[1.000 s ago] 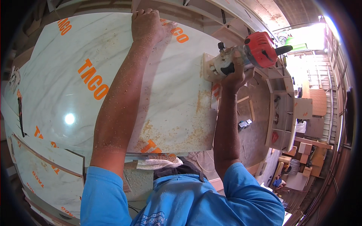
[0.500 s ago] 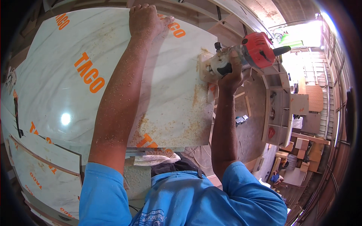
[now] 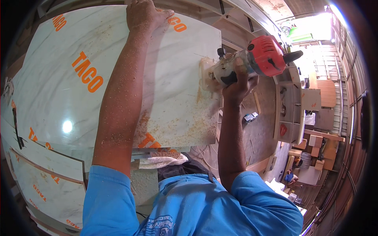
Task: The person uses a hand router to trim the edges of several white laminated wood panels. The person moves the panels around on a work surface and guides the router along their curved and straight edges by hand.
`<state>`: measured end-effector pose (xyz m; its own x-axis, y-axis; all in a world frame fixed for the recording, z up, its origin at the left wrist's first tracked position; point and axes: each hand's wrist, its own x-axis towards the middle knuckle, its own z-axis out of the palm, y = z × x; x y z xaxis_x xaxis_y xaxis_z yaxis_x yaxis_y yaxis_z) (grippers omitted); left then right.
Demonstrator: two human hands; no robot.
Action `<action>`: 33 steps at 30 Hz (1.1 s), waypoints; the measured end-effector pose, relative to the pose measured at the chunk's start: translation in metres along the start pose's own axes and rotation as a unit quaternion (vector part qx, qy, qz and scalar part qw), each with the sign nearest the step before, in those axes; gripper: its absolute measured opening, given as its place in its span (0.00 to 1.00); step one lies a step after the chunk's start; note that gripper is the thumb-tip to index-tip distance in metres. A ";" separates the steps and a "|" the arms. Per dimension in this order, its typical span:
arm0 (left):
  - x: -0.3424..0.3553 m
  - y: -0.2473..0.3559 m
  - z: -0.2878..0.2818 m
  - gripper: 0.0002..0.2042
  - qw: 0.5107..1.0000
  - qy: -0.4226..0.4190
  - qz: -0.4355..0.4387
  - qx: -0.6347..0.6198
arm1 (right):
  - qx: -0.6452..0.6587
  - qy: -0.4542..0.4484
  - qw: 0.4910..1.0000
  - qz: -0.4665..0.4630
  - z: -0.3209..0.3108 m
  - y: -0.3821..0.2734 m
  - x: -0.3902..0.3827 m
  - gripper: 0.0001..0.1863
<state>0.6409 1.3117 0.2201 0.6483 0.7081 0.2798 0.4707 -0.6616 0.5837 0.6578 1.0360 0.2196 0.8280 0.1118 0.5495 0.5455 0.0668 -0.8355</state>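
My left hand [image 3: 142, 19] is curled over the far edge of a white marble-patterned panel [image 3: 179, 78] with orange printing, its forearm stretched across the surface. My right hand [image 3: 236, 86] grips a router [image 3: 264, 55] with a red motor housing, black handle and metal body, whose pale base rests on the panel's right edge. The cutting bit is hidden. Tan dust and shavings lie along the panel's near right area and on my forearms. A folded whitish cloth [image 3: 163, 160] lies under the panel's near edge.
More printed panels [image 3: 47, 192] are stacked at lower left. Beyond the right edge lie a concrete floor with a loose blue-grey item [image 3: 250, 117], an open wooden cabinet frame [image 3: 287, 133] and leaning boards [image 3: 327, 94]. Another person [image 3: 290, 176] is low among materials at the far lower right.
The router and my right hand have moved slightly toward me along the panel's right edge. My left hand keeps its place on the far edge, as the view shifts slightly.
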 end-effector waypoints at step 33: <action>0.005 0.000 0.008 0.25 1.000 0.002 -0.004 -0.003 | 0.091 -0.007 0.996 -0.008 -0.026 -0.021 -0.061 0.29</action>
<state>0.6491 1.3132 0.2150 0.6413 0.7150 0.2783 0.4731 -0.6541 0.5902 0.5989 1.0024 0.2042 0.8166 0.1231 0.5639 0.5252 0.2467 -0.8144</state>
